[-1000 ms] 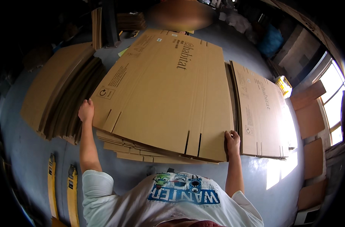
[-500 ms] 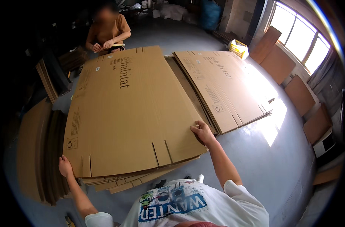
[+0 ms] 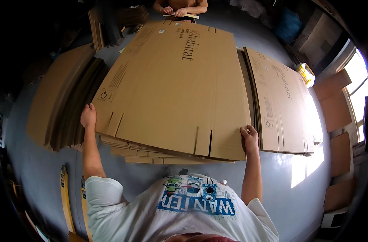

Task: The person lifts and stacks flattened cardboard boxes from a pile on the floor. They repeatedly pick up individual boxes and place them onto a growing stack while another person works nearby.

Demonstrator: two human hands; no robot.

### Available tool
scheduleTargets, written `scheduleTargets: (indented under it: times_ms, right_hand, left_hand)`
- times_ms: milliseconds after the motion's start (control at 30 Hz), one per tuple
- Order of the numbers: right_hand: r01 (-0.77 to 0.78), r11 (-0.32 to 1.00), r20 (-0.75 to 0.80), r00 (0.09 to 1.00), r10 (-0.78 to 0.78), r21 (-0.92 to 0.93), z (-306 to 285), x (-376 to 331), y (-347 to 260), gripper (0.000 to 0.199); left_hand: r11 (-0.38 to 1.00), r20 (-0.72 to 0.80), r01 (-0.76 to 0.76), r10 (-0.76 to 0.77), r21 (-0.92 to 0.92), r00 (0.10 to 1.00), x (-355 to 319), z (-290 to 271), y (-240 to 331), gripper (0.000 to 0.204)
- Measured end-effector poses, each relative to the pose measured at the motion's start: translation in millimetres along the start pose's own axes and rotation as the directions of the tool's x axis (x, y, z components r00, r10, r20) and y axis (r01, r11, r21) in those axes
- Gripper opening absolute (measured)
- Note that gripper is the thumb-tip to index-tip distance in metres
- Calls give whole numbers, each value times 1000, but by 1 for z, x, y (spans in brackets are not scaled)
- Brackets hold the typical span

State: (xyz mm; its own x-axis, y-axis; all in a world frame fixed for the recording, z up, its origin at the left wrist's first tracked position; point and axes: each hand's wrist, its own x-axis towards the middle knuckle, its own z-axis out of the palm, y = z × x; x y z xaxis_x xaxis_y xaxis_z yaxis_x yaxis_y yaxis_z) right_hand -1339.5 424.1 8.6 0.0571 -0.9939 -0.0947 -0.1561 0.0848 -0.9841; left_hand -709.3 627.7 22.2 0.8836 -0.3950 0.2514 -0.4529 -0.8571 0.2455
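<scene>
A large brown flattened cardboard box (image 3: 167,97) with black print lies on top of a stack of flattened boxes (image 3: 137,155). Around its near left edge closes my left hand (image 3: 88,115), with the fingers partly out of sight beneath. My right hand (image 3: 249,138) grips the right edge near the front corner, thumb side up. The top box sits slightly askew over the stack, and its near edge has slots cut in it.
Another flattened-box stack (image 3: 280,105) lies to the right. More cardboard (image 3: 59,92) stands at the left. Beyond the boxes, a person (image 3: 180,10) holds a thin pale strip. A yellow tool-like strip (image 3: 65,197) lies on the floor at lower left. Boards (image 3: 333,109) lean by the window.
The view has swung leftward and down, so the boxes appear farther right and higher. Both hands keep their hold on the top box's edges.
</scene>
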Motion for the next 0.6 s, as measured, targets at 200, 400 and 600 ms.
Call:
scheduleTargets:
  times_ms: [200, 400, 600]
  right_hand:
    - [-33, 994, 5, 999, 33, -100, -1, -1, -7, 32]
    - [-29, 995, 4, 1000, 30, -94, -1, 1, -5, 35]
    - [-42, 992, -19, 999, 40, -123, 5, -6, -15, 32]
  left_hand:
    - [999, -44, -44, 45, 24, 998, 4, 7, -3, 40]
    - [1000, -46, -21, 21, -6, 999, 3, 6, -3, 40]
    - [998, -41, 48, -49, -33, 998, 2, 6, -2, 41]
